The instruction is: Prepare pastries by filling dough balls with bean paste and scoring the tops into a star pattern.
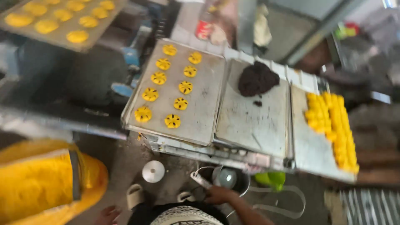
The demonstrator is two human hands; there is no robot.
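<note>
A: Which hand can you see?

B: Only 1, the right hand [217, 194], low in the frame below the front edge of the long metal worktable [200, 152]. Its fingers are curled around the end of a short white stick-like tool [201, 180]; the blur hides what kind of tool it is. The left hand is out of view.

A: Where does that tool sit?

B: It points up and left from the hand, just beside a dark round bucket [227, 178] standing on the floor under the table edge.

A: And on the table?

B: 3 flat grey metal baking trays side by side. The left tray [206, 104] carries 10 round yellow cookies with dark petal markings [172, 121], set in 2 slanting rows. The middle tray [254, 125] bears a dark brown lump of filling [257, 78] near its far end. The right tray [306, 146] has plain yellow dough pieces [333, 125] packed along its right side.

A: Anything else close by?

B: A small round white lid [153, 171] lies on the floor left of the hand, and a large yellow tub [37, 183] fills the lower left corner
</note>
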